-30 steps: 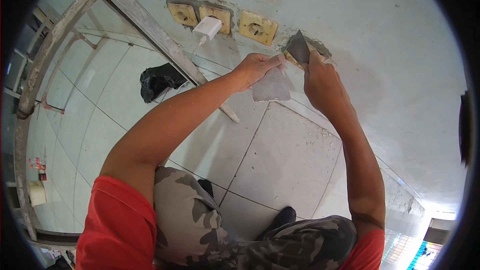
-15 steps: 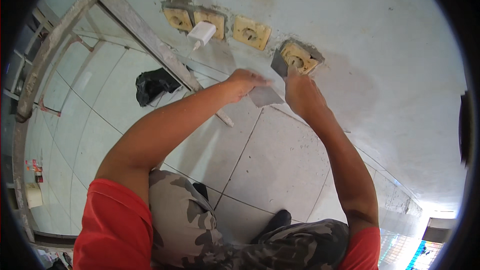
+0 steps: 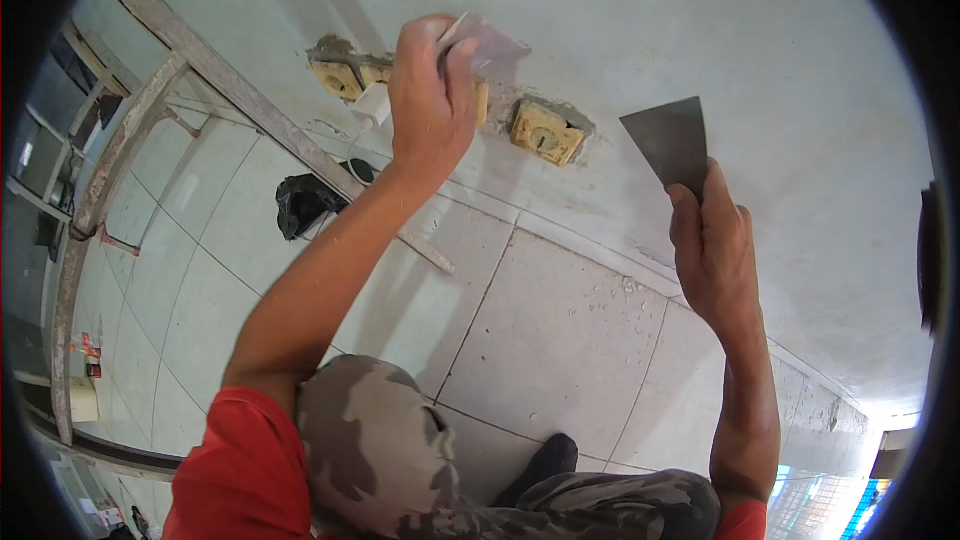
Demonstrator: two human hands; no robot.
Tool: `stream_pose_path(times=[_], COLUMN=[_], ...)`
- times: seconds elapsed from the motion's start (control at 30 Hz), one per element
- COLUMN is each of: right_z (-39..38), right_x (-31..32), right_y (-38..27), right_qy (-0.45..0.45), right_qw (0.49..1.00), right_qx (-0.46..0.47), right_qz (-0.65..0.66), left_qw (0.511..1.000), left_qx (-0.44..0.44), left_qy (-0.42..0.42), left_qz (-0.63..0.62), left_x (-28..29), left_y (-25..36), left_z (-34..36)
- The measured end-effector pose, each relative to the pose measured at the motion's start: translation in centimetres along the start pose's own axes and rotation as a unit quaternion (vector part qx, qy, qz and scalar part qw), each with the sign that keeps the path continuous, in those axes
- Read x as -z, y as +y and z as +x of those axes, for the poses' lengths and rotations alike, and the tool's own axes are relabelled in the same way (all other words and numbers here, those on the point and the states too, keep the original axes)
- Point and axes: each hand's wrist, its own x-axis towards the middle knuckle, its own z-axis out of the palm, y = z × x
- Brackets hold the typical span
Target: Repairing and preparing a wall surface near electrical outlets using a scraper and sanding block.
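My left hand [image 3: 430, 105] is raised in front of the wall sockets, closed around a flat grey scraper [image 3: 492, 48]. That blade is blurred, and its grip is hidden by my fingers. On the right, my right hand [image 3: 715, 245] grips a putty knife [image 3: 675, 140] with its wide metal blade pointing up, near the wall. Between the two hands, a yellowed wall socket [image 3: 547, 132] sits in a rough-edged patch of plaster. Another yellowed socket [image 3: 482, 103] is mostly covered by my left hand. Further left is a third socket [image 3: 336, 79], with a white plug-in adapter [image 3: 372, 104] near it.
A worn frame with long bars [image 3: 220, 65] leans along the left side. A black plastic bag [image 3: 303, 205] lies on the tiled floor [image 3: 545, 330] by the wall [image 3: 790, 90]. Small crumbs [image 3: 630, 290] are scattered at the wall's foot.
My left hand has risen with its scraper from below the sockets to in front of them. My right hand has drawn the putty knife away from the right-hand socket, to the right.
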Motion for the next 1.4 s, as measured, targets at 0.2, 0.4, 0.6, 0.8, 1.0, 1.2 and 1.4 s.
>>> stream_pose_path(times=[0.2, 0.4, 0.6, 0.8, 1.0, 1.2, 1.4], right_z=[-1.3, -2.4, -2.7, -3.5, -2.2, -2.5, -2.4], right_x=[1.5, 1.5, 0.7, 2.9, 2.0, 0.8, 0.7], right_y=[0.1, 1.7, 2.4, 1.2, -0.1, -0.2, -0.4], right_qy=[0.028, 0.006, 0.027, 0.029, -0.032, -0.031, -0.034], right_qw=[0.999, 1.0, 0.998, 0.999, 0.998, 0.999, 0.999], right_qx=[0.021, 0.005, 0.064, 0.035, -0.035, 0.018, 0.015], right_qz=[0.034, 0.03, -0.008, -0.002, 0.03, 0.001, -0.004], left_qw=[0.99, 0.986, 0.936, 0.948, 0.999, 0.966, 0.964], left_qx=[-0.14, -0.108, -0.025, 0.282, 0.037, 0.009, 0.208], left_qy=[-0.016, -0.091, -0.317, -0.141, -0.034, -0.237, -0.156], left_qz=[-0.001, 0.085, 0.148, -0.032, 0.006, 0.108, -0.048], left_x=[-4.0, -7.7, -4.0, -4.5, -6.3, -6.6, -3.9], left_y=[-3.6, -5.2, -13.4, 1.1, -0.8, -6.1, -4.5], left_z=[-7.2, -10.2, -23.9, -14.8, -8.8, -16.9, -22.4])
